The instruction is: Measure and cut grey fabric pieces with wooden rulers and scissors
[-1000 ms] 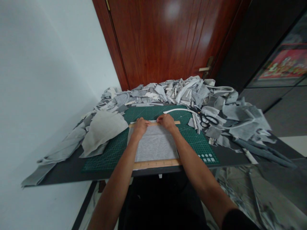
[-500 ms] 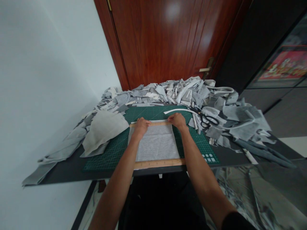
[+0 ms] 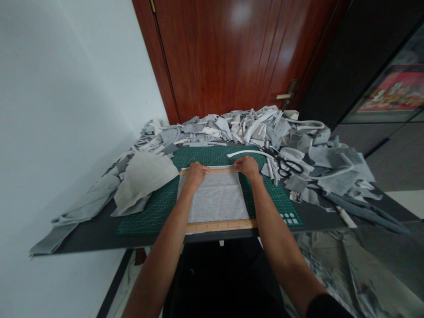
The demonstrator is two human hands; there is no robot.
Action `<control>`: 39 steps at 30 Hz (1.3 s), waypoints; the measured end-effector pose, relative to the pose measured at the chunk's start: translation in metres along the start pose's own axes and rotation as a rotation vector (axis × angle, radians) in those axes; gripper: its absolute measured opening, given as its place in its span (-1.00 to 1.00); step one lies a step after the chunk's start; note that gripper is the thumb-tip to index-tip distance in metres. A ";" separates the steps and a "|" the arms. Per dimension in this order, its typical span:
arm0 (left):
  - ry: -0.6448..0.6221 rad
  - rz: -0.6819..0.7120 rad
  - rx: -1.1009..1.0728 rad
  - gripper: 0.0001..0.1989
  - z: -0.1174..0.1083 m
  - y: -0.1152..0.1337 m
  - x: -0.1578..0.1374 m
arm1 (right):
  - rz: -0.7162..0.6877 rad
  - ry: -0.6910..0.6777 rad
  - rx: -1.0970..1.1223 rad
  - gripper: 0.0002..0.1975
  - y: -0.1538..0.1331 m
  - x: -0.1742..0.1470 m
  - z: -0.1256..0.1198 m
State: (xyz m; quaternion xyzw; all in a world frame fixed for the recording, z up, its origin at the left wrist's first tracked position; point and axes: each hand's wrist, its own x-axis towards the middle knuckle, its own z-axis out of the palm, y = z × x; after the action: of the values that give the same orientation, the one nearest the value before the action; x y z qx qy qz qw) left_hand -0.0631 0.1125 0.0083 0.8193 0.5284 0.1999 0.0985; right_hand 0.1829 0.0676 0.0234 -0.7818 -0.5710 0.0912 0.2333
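Note:
A rectangle of light grey cloth [image 3: 217,196] lies flat on a green cutting mat [image 3: 149,216]. One wooden ruler [image 3: 221,170] crosses its far edge, and a second wooden ruler [image 3: 221,226] lies along its near edge. Beyond the far ruler shows a narrow white strip of the cloth's edge [image 3: 218,167]. My left hand [image 3: 196,175] is closed at the left part of the far ruler, fingertips on it. At the right end, my right hand [image 3: 247,167] pinches the cloth's edge beside the ruler; the exact grip is partly hidden by the fingers.
Black-handled scissors [image 3: 289,167] lie right of the mat, near a curved white strip [image 3: 245,153]. Grey scraps [image 3: 225,126] are heaped along the table's back and right. A larger beige-grey piece [image 3: 144,179] overlaps the mat's left side. A wooden door [image 3: 218,57] stands behind.
My right hand has shifted very slightly to the right along the far edge. My left hand, the cloth and both rulers look the same.

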 end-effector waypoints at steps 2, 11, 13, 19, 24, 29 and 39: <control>0.000 0.003 0.002 -0.81 0.000 -0.001 0.000 | -0.077 0.017 0.036 -0.83 -0.003 0.001 0.004; -0.006 0.004 0.029 -0.76 0.006 -0.005 0.003 | -0.332 0.061 0.187 -0.84 -0.035 0.000 0.034; -0.009 0.004 0.034 -0.75 0.005 -0.005 0.003 | -0.335 0.043 0.195 -0.84 -0.039 -0.001 0.038; -0.023 0.010 0.042 -0.73 0.002 -0.004 0.003 | -0.327 -0.011 0.158 -0.84 -0.046 -0.001 0.042; -0.032 0.002 0.055 -0.73 0.001 -0.003 0.003 | -0.299 -0.028 0.125 -0.83 -0.049 -0.003 0.040; -0.034 -0.002 0.067 -0.73 0.000 -0.003 0.002 | -0.295 -0.040 0.091 -0.82 -0.052 -0.005 0.038; -0.025 0.009 0.062 -0.76 0.001 -0.004 0.003 | -0.219 -0.038 0.030 -0.85 -0.021 0.004 0.018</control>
State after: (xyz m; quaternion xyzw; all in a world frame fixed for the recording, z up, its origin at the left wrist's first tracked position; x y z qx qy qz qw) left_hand -0.0648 0.1167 0.0063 0.8266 0.5295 0.1737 0.0787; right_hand 0.1596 0.0812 0.0178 -0.7094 -0.6557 0.0886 0.2428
